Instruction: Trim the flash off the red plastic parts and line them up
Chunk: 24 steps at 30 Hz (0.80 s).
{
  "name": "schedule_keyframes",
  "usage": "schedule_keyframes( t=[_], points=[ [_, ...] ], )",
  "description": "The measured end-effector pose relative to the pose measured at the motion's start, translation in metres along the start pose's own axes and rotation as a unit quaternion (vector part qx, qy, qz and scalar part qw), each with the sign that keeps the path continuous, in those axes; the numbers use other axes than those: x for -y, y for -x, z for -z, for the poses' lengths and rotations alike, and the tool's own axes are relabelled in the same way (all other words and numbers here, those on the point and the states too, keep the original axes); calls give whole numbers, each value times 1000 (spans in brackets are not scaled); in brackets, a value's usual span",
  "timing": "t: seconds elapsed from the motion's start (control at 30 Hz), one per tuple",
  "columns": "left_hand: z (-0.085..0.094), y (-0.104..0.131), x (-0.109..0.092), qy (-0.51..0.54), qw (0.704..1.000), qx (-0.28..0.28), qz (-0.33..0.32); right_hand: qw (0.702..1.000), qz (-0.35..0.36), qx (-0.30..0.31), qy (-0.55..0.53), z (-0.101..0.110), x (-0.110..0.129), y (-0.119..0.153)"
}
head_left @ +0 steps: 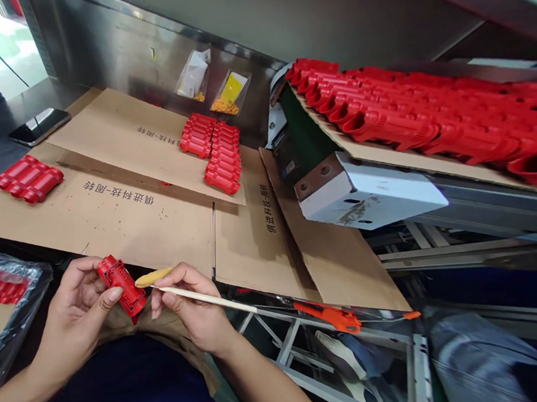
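One handheld part; “俱进科技-周转” cardboard

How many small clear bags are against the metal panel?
2, side by side on the metal panel: the left bag, with a white slip, and the right bag, lower, with a yellow slip. Any behind the raised red parts would be hidden.

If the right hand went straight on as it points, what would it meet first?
Most likely the red part held in the left hand; depth leaves unclear whether the right hand touches it.
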<state>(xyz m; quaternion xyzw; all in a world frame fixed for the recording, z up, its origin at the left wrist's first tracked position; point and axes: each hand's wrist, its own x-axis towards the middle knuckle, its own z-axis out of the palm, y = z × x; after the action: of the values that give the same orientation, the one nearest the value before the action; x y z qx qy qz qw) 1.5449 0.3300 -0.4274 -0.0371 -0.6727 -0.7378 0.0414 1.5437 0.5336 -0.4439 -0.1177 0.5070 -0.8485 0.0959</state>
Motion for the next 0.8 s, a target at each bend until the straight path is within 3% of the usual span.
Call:
schedule_keyframes(
  t=[0.07,0.17,0.2,0.27,0.33,0.4,0.8],
  points=[
    [-1,1,-2,0,1000,-5,-5,997,-7,56,-47,-2,-2,3],
    [0,2,-3,27,999,-18,19,985,68,153,47,-2,3,11],
    [1,2,-3,38,999,-23,29,977,109,147,111,-1,6,15],
    [2,3,-3,56,997,-30,41,949,191,75,241,-1,11,19],
    [2,3,-2,65,996,-29,44,913,248,9,323,-1,14,22],
    [2,3,-2,67,997,-24,38,881,290,-11,375,-2,14,23],
    [3,7,-2,64,997,-19,32,862,314,1,397,-5,13,20]
  ],
)
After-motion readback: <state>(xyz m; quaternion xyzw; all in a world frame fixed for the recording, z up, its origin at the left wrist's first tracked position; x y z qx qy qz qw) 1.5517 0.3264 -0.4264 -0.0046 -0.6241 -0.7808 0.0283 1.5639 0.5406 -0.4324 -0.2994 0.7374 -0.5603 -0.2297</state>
